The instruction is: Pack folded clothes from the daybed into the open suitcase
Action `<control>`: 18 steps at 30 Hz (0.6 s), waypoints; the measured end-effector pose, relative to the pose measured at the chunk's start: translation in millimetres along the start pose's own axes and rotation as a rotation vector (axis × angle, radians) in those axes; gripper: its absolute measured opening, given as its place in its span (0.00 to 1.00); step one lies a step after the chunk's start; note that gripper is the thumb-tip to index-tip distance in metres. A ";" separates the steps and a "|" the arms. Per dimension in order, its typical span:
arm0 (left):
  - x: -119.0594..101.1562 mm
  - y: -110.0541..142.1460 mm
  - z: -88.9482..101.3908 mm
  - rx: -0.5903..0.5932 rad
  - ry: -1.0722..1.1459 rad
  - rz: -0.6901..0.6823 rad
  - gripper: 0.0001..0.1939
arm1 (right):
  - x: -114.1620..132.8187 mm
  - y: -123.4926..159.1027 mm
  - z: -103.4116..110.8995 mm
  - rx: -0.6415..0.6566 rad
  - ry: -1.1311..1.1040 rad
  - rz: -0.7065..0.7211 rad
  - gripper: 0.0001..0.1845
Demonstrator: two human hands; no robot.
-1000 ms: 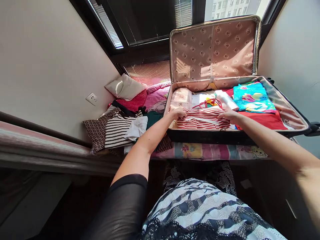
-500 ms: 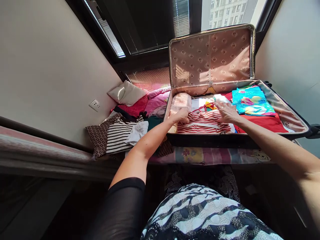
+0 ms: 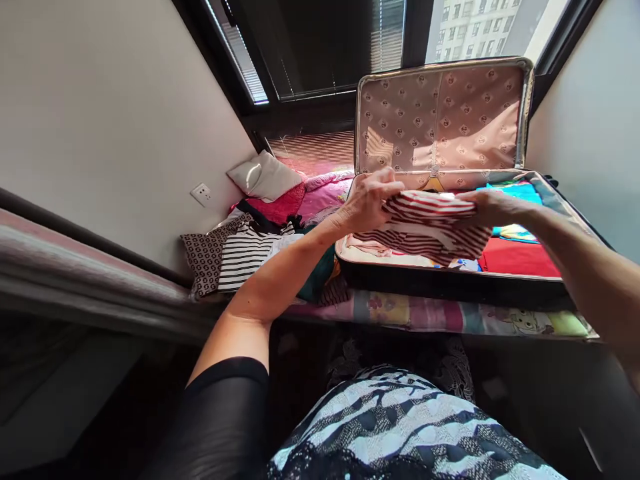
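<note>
A red-and-white striped garment (image 3: 433, 223) hangs between my two hands, raised above the open suitcase (image 3: 395, 277). My left hand (image 3: 373, 199) grips its left end with bent fingers. At the other end, my right hand (image 3: 487, 205) is closed on the cloth, its fingertips partly hidden. Below the garment lie other clothes, partly covered by it. A folded red cloth (image 3: 523, 257) and a bright blue patterned cloth (image 3: 520, 193) sit in the suitcase's right part, behind and beside my right forearm.
The suitcase lid (image 3: 440, 120) stands up against the window. Left of the case lie a black-and-white striped garment (image 3: 245, 257), a brown patterned cushion (image 3: 200, 263) and a pale pillow (image 3: 265, 176). A wall socket (image 3: 201, 195) is at the left; a patterned mat (image 3: 425, 312) runs under the suitcase.
Both hands have lifted the striped garment up off the clothes in the suitcase. My left hand has risen, and my right hand has shifted right. The view has shifted slightly.
</note>
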State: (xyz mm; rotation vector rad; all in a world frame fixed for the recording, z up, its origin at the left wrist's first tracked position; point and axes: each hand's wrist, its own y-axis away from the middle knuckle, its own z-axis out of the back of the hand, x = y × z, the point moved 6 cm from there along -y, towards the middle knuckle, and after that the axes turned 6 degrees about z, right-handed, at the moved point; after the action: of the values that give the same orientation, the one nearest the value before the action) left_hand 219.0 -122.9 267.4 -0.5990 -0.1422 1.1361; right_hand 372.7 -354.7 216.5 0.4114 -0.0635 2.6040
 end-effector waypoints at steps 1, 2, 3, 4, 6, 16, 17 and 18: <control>7.8 -0.2 9.9 -0.023 0.027 0.044 0.05 | 4.9 1.2 20.6 -0.108 0.112 -0.025 0.15; 15.0 0.1 17.6 -0.016 0.046 0.085 0.04 | 11.2 0.2 38.8 -0.186 0.219 -0.059 0.12; 21.3 0.8 24.1 0.009 0.057 0.124 0.04 | 18.6 -3.2 53.4 -0.223 0.305 -0.096 0.10; 26.8 2.3 31.0 0.031 0.062 0.162 0.05 | 27.4 -8.8 64.6 -0.229 0.358 -0.121 0.08; 35.7 7.7 50.1 0.012 0.069 0.241 0.05 | 49.3 -23.1 81.7 -0.249 0.370 -0.123 0.07; 77.5 117.2 153.4 -0.053 0.103 0.564 0.11 | 184.3 -96.8 83.9 -0.340 0.375 0.053 0.10; 85.6 135.3 161.1 -0.081 0.160 0.598 0.12 | 198.1 -105.0 79.4 -0.337 0.347 0.089 0.10; 93.9 153.8 168.4 -0.125 0.231 0.631 0.13 | 211.8 -113.6 73.9 -0.324 0.320 0.124 0.11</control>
State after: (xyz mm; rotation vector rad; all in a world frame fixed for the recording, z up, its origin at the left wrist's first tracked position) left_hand 67.5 66.8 310.9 -0.9173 0.1920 1.6601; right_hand 272.5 -164.7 347.2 -0.1280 -0.4055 2.6813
